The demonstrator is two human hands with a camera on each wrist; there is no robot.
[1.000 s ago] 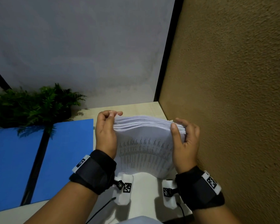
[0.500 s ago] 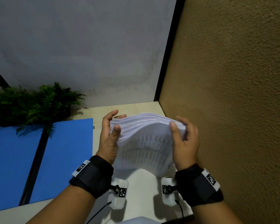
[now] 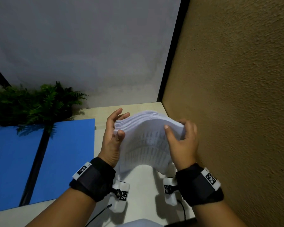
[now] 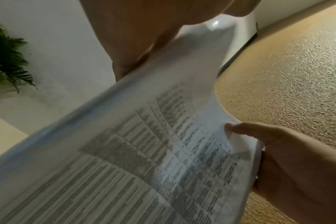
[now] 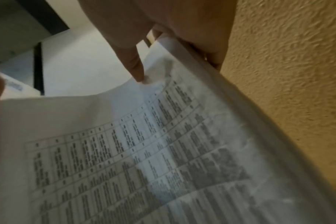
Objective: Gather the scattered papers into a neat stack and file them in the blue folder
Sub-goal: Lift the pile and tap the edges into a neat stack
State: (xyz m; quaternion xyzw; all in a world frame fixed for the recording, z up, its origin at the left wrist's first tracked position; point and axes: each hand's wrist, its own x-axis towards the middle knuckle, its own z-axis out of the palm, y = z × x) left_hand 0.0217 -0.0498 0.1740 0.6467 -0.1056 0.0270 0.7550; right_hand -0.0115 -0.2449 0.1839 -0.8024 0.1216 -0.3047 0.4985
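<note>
A thick stack of printed white papers [image 3: 146, 143] stands on its lower edge on the pale table, bowed upward in the middle. My left hand [image 3: 116, 128] holds its left edge, thumb on the front sheet and fingers spread behind. My right hand [image 3: 181, 133] grips the right edge, thumb in front, fingers curled behind. The printed tables on the front sheet [image 4: 163, 151] fill the left wrist view, and the same papers [image 5: 144, 151] fill the right wrist view. The open blue folder [image 3: 39, 158] lies flat on the table to the left, apart from the papers.
A green fern plant [image 3: 31, 105] stands at the back left, its fronds over the folder's far edge. A rough tan wall [image 3: 236, 112] rises close on the right of the papers. A grey wall [image 3: 88, 46] closes the back. The table [image 3: 143, 185] shows below the stack.
The stack has bowed more strongly upward in the middle as both hands pressed its edges inward. My left fingers have spread out behind the left edge.
</note>
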